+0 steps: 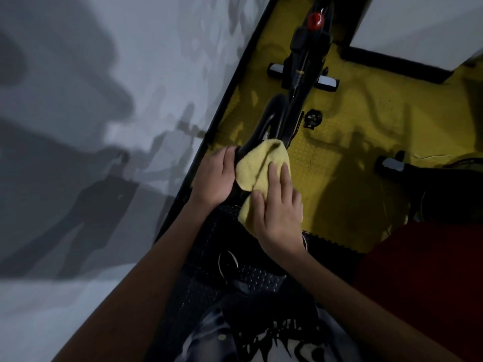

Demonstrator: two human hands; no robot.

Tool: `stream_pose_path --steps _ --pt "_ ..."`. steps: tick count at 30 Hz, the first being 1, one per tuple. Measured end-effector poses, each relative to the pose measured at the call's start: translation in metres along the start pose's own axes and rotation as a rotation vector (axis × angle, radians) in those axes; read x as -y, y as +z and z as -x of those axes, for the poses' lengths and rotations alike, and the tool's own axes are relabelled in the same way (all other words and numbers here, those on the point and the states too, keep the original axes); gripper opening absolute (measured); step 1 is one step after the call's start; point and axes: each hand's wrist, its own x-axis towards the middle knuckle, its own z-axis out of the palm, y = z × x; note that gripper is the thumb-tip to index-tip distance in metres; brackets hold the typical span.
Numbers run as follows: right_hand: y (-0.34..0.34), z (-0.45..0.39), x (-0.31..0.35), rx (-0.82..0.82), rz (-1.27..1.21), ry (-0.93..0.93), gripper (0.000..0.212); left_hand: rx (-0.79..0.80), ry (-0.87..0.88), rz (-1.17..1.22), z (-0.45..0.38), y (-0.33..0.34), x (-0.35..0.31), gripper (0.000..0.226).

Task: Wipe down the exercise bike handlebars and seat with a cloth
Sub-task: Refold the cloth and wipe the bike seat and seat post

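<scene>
A black exercise bike (300, 82) stands on a yellow floor, seen from above. Its black seat (264, 126) curves toward me, partly hidden under a yellow cloth (257, 165). My right hand (279, 212) lies flat on the cloth and presses it against the seat. My left hand (217, 178) grips the left side of the seat, fingers curled round its edge, touching the cloth. A red knob (315, 20) sits on the frame farther up. The handlebars are not clearly visible.
A grey wall (104, 126) runs close along the left. Black pedals (312, 118) and the bike's feet (326, 83) stick out over the yellow mat (352, 152). A second black machine (431, 178) and a dark red object (418, 270) are at the right.
</scene>
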Motion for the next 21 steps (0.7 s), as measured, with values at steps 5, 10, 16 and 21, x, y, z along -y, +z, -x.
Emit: stream_pose_path --steps 5,10,16,21 --pt "0.004 -0.057 0.006 -0.066 -0.001 0.049 0.062 -0.03 0.001 -0.007 -0.003 0.001 0.003 0.041" --pt "0.0 -0.127 0.009 -0.125 -0.29 0.115 0.065 -0.035 0.014 0.007 -0.001 -0.002 -0.002 0.037" --pt "0.007 -0.043 0.012 -0.084 0.013 0.071 0.067 -0.015 -0.018 0.016 0.0 -0.001 -0.002 0.036" --pt "0.001 -0.028 0.002 -0.102 0.066 0.099 0.073 -0.004 -0.008 0.032 -0.001 -0.002 -0.003 0.036"
